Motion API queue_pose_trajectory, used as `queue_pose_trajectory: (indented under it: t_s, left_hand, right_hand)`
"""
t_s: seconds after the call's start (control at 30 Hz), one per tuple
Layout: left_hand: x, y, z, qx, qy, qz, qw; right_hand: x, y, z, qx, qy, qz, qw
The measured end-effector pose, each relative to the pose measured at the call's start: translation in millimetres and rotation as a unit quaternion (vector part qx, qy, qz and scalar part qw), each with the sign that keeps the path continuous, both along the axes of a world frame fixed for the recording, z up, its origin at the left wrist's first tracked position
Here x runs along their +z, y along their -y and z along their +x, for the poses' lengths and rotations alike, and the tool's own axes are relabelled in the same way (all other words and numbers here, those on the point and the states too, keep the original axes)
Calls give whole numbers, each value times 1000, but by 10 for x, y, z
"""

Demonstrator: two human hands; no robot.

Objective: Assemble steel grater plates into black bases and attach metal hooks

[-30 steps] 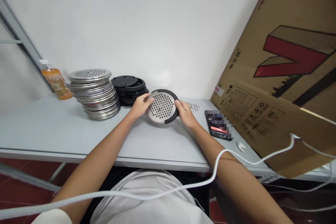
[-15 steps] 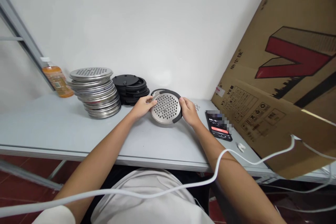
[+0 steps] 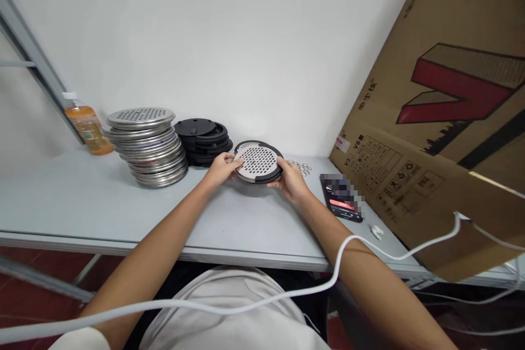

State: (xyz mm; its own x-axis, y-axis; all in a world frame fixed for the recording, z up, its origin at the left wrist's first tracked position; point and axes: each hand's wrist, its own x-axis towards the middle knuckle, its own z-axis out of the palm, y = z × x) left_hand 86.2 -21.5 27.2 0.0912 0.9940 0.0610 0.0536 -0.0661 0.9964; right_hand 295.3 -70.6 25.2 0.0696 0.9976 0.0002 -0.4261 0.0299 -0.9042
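Observation:
Both my hands hold a round perforated metal disc (image 3: 257, 159) with a black ring around its rim, low over the grey table (image 3: 82, 202). My left hand (image 3: 221, 168) grips its left edge, and my right hand (image 3: 289, 178) grips its right front edge. The disc lies almost flat. Behind it to the left stand a stack of black round parts (image 3: 204, 139) and a taller stack of perforated metal discs (image 3: 148, 145).
An orange bottle (image 3: 86, 127) stands at the back left. Small metal rings (image 3: 302, 166) lie right of the disc. A phone (image 3: 341, 197) and an earbud (image 3: 376, 231) lie farther right, beside a large leaning cardboard box (image 3: 443, 120). A white cable (image 3: 262, 298) crosses my arms.
The disc has tipped from tilted toward me to nearly flat, and my hands have lowered it toward the table.

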Motion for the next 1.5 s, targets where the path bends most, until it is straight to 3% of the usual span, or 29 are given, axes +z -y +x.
queue_pose_trajectory:
  t_s: [0.07, 0.3, 0.37, 0.43, 0.53, 0.67, 0.77, 0.97, 1.3, 1.5]
  left_hand:
    - [28, 43, -3, -22, 23, -54, 998]
    - [86, 66, -32, -80, 74, -101, 989]
    - [77, 42, -44, -78, 44, -41, 995]
    - [77, 39, -59, -51, -21, 98, 994]
    - [113, 95, -71, -26, -111, 325, 939]
    - [180, 209, -57, -95, -190, 475, 854]
    - [191, 244, -41, -124, -196, 513, 826]
    - [173, 226, -17, -125, -241, 559, 784]
    - [162, 227, -66, -93, -253, 594, 758]
    - [144, 302, -27, -81, -323, 615, 715]
  right_hand:
    - [12, 11, -5, -8, -9, -7, 1000]
    - [90, 41, 31, 5, -81, -56, 995]
    - [138, 46, 68, 7, -109, -86, 990]
    - [198, 58, 107, 10, -133, -113, 985]
    - [274, 87, 151, 11, -141, -110, 984]
    - [294, 104, 167, 6, -117, -93, 989]
    - [279, 90, 180, -2, -97, -84, 992]
    - [281, 76, 230, -14, -59, -45, 997]
    - [306, 28, 390, -44, -54, -76, 995]
    - [290, 49, 350, -55, -28, -30, 998]
